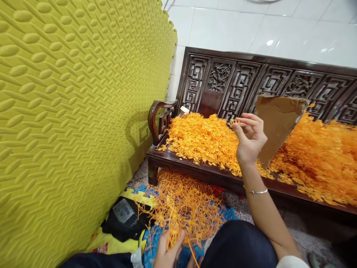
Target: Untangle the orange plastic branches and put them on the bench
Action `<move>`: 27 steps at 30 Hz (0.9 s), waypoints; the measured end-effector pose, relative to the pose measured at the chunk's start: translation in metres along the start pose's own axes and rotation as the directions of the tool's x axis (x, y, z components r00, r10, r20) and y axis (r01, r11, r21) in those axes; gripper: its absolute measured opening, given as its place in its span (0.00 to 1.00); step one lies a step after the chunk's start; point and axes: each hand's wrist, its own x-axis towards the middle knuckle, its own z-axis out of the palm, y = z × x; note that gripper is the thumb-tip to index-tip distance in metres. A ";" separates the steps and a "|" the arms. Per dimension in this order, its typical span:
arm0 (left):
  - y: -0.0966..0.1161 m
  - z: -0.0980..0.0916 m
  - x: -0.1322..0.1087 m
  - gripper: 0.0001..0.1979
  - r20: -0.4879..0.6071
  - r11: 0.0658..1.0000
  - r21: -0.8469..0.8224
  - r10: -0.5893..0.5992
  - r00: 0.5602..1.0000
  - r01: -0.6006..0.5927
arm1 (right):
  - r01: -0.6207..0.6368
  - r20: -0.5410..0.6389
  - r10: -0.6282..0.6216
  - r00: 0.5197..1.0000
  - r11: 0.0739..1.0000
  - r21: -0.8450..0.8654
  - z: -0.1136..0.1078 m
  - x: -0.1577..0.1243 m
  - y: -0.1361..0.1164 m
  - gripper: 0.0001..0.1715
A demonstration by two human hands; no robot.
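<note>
My left hand (169,247), low in the view, is closed around a bunch of thin orange plastic strands with small pieces on them (173,223). My right hand (250,139) is raised over the bench, thumb and fingertips pinched on a small orange plastic piece (233,121). Behind it lies a heap of small, leggy orange plastic pieces (203,137) on the dark wooden bench (192,165). Thin, branching orange plastic sprues (192,197) form a loose pile on the floor between the bench and my left hand.
A cardboard sheet (279,123) stands between the heap and a second orange heap (326,160) at the right. Yellow textured foam matting (83,111) rises along the left. A black bag-like item (125,216) lies beside the sprues. My knee (240,245) is below the bench.
</note>
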 end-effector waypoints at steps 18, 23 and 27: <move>0.083 -0.038 0.013 0.23 0.083 0.918 0.216 0.321 0.943 -0.332 | 0.200 0.830 0.161 0.534 0.930 -0.309 0.032 -0.039 0.068 0.12; 0.075 -0.036 0.008 0.24 0.095 0.927 0.237 0.275 0.957 -0.290 | -0.080 0.903 0.020 0.429 0.997 0.016 0.039 -0.048 -0.032 0.12; 0.060 -0.038 0.005 0.19 -0.040 0.920 0.297 0.278 0.960 -0.255 | -0.052 0.967 -0.165 0.194 0.983 0.178 0.037 -0.070 -0.081 0.17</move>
